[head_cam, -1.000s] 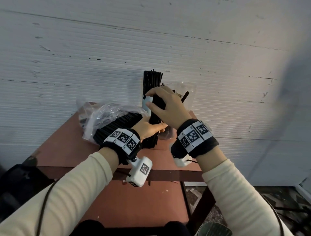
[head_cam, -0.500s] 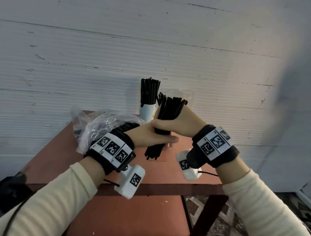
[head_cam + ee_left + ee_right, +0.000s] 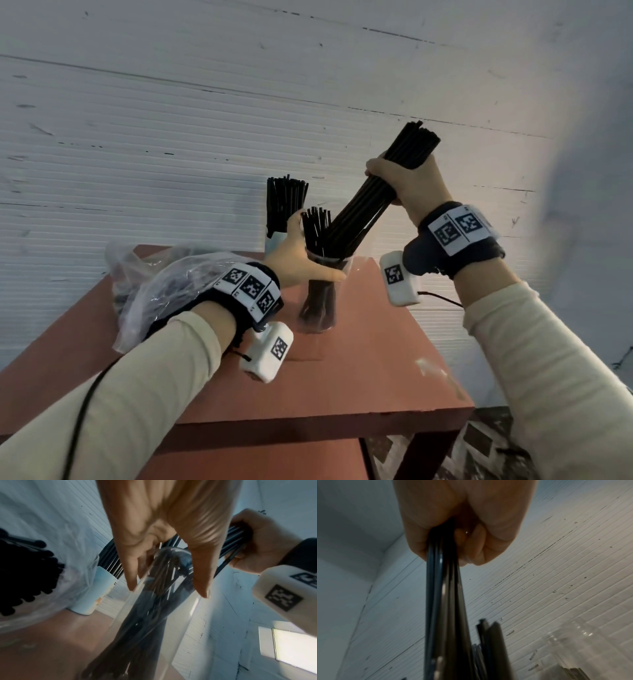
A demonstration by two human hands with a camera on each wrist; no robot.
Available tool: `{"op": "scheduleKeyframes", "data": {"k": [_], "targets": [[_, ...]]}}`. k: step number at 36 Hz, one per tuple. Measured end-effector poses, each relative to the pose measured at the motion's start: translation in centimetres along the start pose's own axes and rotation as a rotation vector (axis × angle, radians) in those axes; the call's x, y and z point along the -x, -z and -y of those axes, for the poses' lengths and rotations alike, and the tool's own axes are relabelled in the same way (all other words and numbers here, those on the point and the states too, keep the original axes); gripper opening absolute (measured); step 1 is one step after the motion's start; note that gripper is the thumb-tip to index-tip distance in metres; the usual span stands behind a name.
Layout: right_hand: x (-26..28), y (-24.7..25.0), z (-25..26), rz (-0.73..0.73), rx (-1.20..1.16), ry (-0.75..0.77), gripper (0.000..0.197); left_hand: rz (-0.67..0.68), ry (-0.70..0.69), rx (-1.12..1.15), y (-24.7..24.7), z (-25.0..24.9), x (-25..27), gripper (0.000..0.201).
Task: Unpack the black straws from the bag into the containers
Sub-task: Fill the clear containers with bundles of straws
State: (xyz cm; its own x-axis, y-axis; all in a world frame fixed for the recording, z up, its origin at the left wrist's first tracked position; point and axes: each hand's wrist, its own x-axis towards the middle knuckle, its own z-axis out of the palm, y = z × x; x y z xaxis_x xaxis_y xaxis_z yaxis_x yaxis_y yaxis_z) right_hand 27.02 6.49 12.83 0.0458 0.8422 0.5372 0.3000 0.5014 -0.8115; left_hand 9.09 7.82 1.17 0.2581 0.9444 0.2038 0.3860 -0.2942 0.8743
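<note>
My right hand [image 3: 407, 181] [image 3: 462, 527] grips a thick bundle of black straws [image 3: 363, 212] [image 3: 443, 601] near its top end. The bundle leans up to the right, and its lower end is inside a clear container [image 3: 318, 308] [image 3: 154, 615] on the table. Several straws stand in that container. My left hand [image 3: 294, 257] [image 3: 164, 534] holds the container near its rim, thumb in front and fingers behind. Behind it, a pale blue container [image 3: 272, 243] [image 3: 96, 591] is full of upright straws. A clear plastic bag [image 3: 164, 284] with more black straws lies to the left.
The reddish-brown table [image 3: 359, 359] stands against a white ribbed wall [image 3: 171, 137]. Its front edge and right edge are close to the containers. A lower shelf and patterned floor show below at the front right.
My right hand has lifted the bundle up and to the right and tipped its lower end into the clear container. My left hand has let go of the bundle and taken hold of the container.
</note>
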Motion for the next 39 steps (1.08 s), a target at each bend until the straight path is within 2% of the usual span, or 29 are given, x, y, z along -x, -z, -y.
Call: {"op": "scheduleKeyframes", "data": {"k": [4,6,12,15,19,22,25,27,30,33,36,39], "targets": [[-1.7,-0.6,-1.1,0.032,0.052,-0.031,0.02,0.027,0.024,-0.074,0.4,0.0,-0.3,0.095],[-2.2,-1.1,-1.3,0.049,0.073,-0.047,0.031,0.046,0.032,-0.075,0.5,0.4,-0.4,0.087],[-3.6,-1.3,-0.8,0.029,0.062,-0.069,0.048,0.061,0.029,-0.066,0.6,0.9,-0.6,0.082],[-4.2,-1.1,0.0,0.021,0.048,-0.041,0.024,0.061,0.038,-0.082,0.5,0.9,-0.6,0.084],[-4.3,-1.5,-0.1,0.051,0.078,-0.019,0.022,0.054,0.052,-0.086,0.5,1.1,-0.5,0.081],[-3.7,-2.1,-1.1,0.131,0.144,-0.03,0.023,0.062,0.056,-0.077,0.5,1.0,-0.4,0.085],[-2.8,-2.4,-2.2,0.3,0.273,-0.079,0.023,0.062,0.065,-0.06,0.4,0.8,-0.2,0.099],[-2.2,-2.7,-2.9,0.406,0.354,-0.084,0.025,0.053,0.064,-0.071,0.5,0.7,-0.2,0.096],[-1.4,-2.9,-3.4,0.459,0.426,-0.043,0.029,0.041,0.049,-0.094,0.6,0.4,0.0,0.089],[-0.8,-2.8,-3.2,0.52,0.452,-0.045,0.029,0.044,0.042,-0.087,0.7,0.5,0.1,0.093],[-0.6,-2.6,-3.1,0.499,0.428,-0.056,0.034,0.047,0.039,-0.081,0.7,0.4,0.1,0.096],[-0.6,-2.7,-3.4,0.385,0.465,0.014,0.045,0.039,0.026,-0.092,0.6,0.2,0.2,0.096]]}}
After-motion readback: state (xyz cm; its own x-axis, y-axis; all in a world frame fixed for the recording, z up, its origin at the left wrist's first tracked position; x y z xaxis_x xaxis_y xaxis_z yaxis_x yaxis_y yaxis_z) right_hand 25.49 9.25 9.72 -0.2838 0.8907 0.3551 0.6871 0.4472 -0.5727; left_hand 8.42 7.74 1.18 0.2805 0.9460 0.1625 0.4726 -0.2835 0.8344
